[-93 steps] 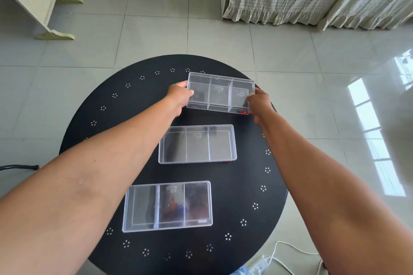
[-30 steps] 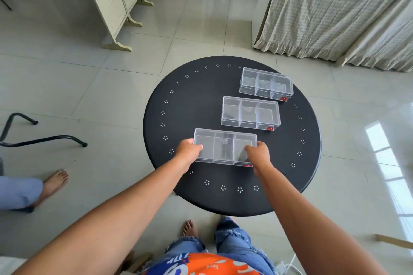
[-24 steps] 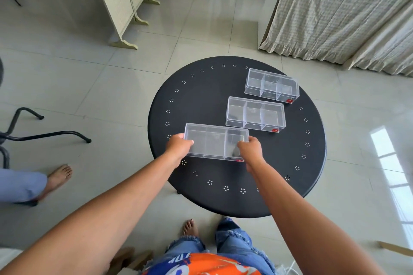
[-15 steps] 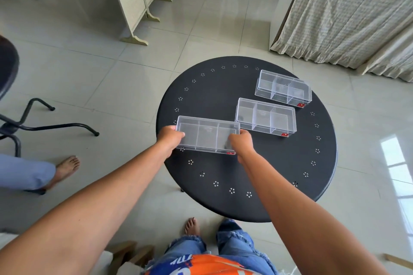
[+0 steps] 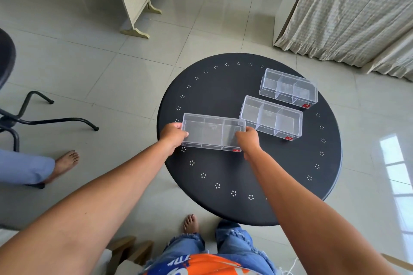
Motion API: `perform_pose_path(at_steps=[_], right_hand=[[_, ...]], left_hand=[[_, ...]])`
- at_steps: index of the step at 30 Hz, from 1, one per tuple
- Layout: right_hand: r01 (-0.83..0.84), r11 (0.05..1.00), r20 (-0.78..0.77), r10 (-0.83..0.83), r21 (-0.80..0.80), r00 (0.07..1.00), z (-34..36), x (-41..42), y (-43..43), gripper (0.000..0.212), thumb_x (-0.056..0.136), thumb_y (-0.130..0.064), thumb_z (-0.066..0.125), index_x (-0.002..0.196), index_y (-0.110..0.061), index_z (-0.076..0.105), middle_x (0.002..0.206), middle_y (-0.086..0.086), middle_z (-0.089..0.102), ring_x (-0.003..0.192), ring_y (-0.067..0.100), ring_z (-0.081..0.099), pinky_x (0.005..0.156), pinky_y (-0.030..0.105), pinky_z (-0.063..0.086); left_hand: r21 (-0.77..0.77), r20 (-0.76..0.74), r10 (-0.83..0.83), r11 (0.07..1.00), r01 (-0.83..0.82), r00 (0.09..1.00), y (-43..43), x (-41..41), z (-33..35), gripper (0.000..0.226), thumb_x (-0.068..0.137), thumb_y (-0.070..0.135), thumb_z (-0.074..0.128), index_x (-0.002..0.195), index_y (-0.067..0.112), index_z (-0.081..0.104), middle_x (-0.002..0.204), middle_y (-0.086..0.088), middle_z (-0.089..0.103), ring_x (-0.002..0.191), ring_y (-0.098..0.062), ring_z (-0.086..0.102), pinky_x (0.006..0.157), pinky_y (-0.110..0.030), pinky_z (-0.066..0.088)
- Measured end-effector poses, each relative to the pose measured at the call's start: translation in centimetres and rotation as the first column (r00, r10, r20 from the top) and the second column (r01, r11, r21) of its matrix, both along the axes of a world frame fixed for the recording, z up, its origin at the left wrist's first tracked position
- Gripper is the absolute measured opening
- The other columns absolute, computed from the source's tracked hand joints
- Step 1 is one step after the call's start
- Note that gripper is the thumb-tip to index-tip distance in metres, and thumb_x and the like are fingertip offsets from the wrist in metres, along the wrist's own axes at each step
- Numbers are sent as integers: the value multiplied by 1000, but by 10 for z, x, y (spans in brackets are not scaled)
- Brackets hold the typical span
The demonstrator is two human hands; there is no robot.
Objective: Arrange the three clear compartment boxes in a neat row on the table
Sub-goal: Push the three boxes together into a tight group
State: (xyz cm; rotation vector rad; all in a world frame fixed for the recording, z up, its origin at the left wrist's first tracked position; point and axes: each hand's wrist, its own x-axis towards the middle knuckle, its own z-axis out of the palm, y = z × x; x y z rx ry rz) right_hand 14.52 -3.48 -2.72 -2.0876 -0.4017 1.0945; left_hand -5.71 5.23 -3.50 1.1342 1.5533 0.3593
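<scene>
Over the left edge of the round black table with white dotted flower marks [image 5: 257,169], a clear rectangular plastic box with three compartments [image 5: 212,135] is held between two bare hands: the left hand [image 5: 173,136] is closed around its left short end, thumb on top near the rim, and the right hand [image 5: 248,140] pinches its right short end just above the small red label. Whether this box rests on the tabletop or is lifted slightly clear of it cannot be told from this view. Its right far corner lies just beside the near-left corner of the second clear compartment box [image 5: 271,118], which sits flat on the table, and the third clear compartment box [image 5: 288,88] lies a little beyond that one, near the far-right rim; those two look roughly parallel, while the held one sits off to the left of their line. The boxes appear empty, so the held one is likely light and rigid, with thin hard walls that would be slick under bare fingers (and could crack if squeezed or dropped). Gripping the two short ends seems the sound hold, since it keeps the long sides free for lining up against the neighbouring box.
</scene>
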Motion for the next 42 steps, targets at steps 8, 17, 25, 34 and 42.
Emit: perform_pose_path(at_steps=[8,17,25,34,42], right_hand=[[20,1000,-13,-20,12,1000,-1,0,3,36,79,3,40,107,-5,62,69,1,56,58,16,50,53,23,38],[10,1000,-11,-10,26,1000,1,1,1,29,80,4,38,93,-9,60,65,1,51,54,14,45,51,23,36],[-24,999,-6,24,29,1000,0,7,0,23,80,3,40,88,-9,58,66,2,49,52,14,42,42,16,33],[128,991,76,-130,22,989,-1,30,-7,52,82,-19,45,133,-18,51,121,12,64,94,27,60,66,26,42],[263,961,238,-275,81,932,18,86,-19,47,83,-13,38,121,-22,63,105,9,67,88,29,63,72,30,45]], left_hand=[[-5,3,0,1000,0,1000,3,0,-1,41,85,1,61,125,11,63,116,-11,70,89,-22,63,71,-27,48],[-6,-19,-20,1000,19,1000,4,2,2,41,86,2,61,126,12,62,116,-11,69,94,-25,64,74,-31,50],[3,-68,-27,1000,27,997,5,4,1,51,85,8,65,135,9,56,129,-9,63,106,-26,63,86,-33,52],[238,-158,-65,966,102,985,14,31,35,51,87,17,56,137,22,54,144,-7,51,123,-21,57,85,-23,37],[307,-167,-236,910,278,957,16,103,57,38,89,17,54,126,23,63,128,0,65,118,-19,60,94,-24,43]])
